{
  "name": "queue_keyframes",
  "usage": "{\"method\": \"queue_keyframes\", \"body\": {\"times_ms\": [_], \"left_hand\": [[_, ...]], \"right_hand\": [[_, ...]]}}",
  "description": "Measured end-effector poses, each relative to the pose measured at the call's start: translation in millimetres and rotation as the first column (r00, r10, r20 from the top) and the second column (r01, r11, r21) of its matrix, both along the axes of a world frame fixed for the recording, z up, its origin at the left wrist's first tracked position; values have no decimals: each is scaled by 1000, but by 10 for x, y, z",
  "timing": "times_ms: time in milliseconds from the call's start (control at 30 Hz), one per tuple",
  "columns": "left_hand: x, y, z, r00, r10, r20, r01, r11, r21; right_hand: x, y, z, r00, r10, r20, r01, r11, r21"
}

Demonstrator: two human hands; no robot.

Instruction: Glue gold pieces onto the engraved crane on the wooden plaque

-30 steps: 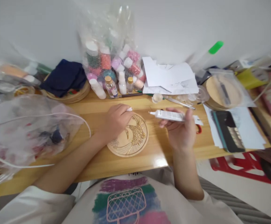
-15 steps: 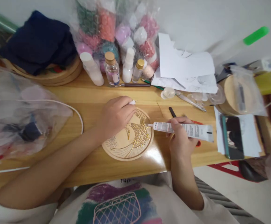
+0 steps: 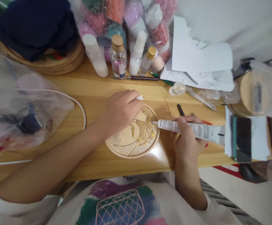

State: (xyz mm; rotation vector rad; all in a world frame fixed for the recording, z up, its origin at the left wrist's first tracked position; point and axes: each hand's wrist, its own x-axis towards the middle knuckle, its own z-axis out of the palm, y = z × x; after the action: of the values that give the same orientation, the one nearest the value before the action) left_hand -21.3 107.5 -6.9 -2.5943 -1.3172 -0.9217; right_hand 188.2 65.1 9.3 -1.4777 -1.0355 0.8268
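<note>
A round wooden disc (image 3: pixel 126 148) with a carved bird design, partly lined in gold, lies flat on the table. My left hand (image 3: pixel 123 111) rests over its upper left part, fingers closed round a small white cap (image 3: pixel 140 97) whose lower end is hidden. My right hand (image 3: pixel 187 136) is wrapped round a white printed tube (image 3: pixel 168 125). The tube's narrow nozzle points left, at the gold lines on the disc's right side; whether it touches the wood cannot be made out.
Several bottles (image 3: pixel 118 59) stand behind the disc, with a dark-handled tool (image 3: pixel 145 78) before them. Papers (image 3: pixel 196 62) lie at the back right, a phone (image 3: pixel 242 137) at the right. A plastic bag (image 3: pixel 30 103) and white cable (image 3: pixel 79 107) are on the left.
The whole view has shifted, so the table items sit farther right and the back ones higher. Both hands keep their holds, and the nozzle stays at the disc's right part.
</note>
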Motion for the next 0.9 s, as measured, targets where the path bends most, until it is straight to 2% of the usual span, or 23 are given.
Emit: {"method": "queue_keyframes", "body": {"times_ms": [367,467,900], "left_hand": [[-8,16,0,999,-36,-5,36,999,-10],[-12,13,-6,1000,-22,-17,21,999,-39],[9,7,-5,999,13,-44,-13,1000,-6]], "right_hand": [[-10,-5,5,1000,29,12,-29,999,30],[-6,-6,-5,999,25,37,-25,1000,17],[-17,-18,4,996,-6,87,3,999,40]]}}
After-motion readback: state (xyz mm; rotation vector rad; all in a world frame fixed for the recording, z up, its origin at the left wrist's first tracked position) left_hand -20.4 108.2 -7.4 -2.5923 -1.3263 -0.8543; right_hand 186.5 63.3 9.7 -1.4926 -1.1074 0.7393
